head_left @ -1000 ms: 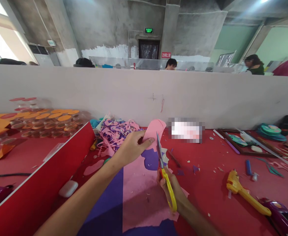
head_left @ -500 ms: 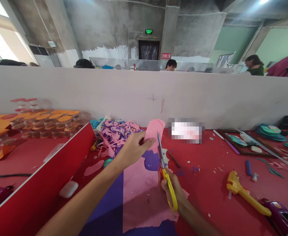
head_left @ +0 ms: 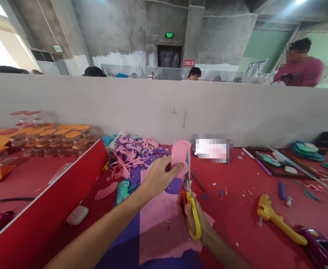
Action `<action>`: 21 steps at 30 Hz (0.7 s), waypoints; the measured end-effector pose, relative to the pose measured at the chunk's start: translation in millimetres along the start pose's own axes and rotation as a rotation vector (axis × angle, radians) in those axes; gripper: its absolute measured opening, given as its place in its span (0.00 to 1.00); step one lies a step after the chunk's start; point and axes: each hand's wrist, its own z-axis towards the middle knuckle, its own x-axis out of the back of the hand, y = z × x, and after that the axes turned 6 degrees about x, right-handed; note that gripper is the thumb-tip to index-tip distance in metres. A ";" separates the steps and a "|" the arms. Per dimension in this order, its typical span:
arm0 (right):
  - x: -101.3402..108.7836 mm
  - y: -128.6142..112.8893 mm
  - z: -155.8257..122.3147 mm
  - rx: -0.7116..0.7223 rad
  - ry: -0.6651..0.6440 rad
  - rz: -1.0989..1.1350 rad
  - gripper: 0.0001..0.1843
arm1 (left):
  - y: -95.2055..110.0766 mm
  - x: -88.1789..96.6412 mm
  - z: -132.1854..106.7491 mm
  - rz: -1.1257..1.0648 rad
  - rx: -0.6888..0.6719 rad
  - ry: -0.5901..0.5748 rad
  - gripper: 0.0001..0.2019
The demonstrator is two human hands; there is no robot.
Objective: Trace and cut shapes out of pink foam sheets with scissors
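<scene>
Pinched between the thumb and fingers of my left hand (head_left: 162, 172) is a small pink felt-like piece (head_left: 180, 151) with a rounded top. My right hand (head_left: 194, 213) grips a pair of scissors (head_left: 194, 220) with yellow and red handles, blades pointing up. The blades lie along the right edge of the pink piece; whether they are fully closed I cannot tell. Below both hands, a larger pink sheet (head_left: 158, 228) with cut-out edges rests on a purple sheet (head_left: 124, 231). Left of the sheets lie a teal cut piece (head_left: 122, 191) and a loose pink piece (head_left: 106, 191).
Pink and purple scraps (head_left: 136, 149) are heaped at the back. A red divider (head_left: 54, 194) runs along the left, with a white case (head_left: 77, 215) beside it. On the right lie a yellow glue gun (head_left: 278, 220), a blue stick (head_left: 281, 190) and a dark frame (head_left: 281, 166).
The pink piece and my left hand have shifted slightly right and down. The scissor blades now stand more upright along the piece's right edge. A person in pink has moved left behind the partition.
</scene>
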 end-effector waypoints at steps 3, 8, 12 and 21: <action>-1.4 -1.9 -2.8 -0.052 0.054 0.052 0.28 | 1.0 -0.3 -1.0 -0.046 0.013 0.017 0.21; -8.3 -13.5 -1.1 -0.196 0.034 0.216 0.26 | 5.8 4.5 -1.9 -0.122 -0.027 0.129 0.21; -10.8 -21.1 1.1 -0.370 0.040 0.446 0.21 | 6.9 2.4 -3.0 -0.155 -0.078 0.168 0.17; 1.0 -11.4 2.1 -0.513 0.031 0.789 0.17 | 6.0 -6.6 -4.7 -0.195 -0.036 0.191 0.17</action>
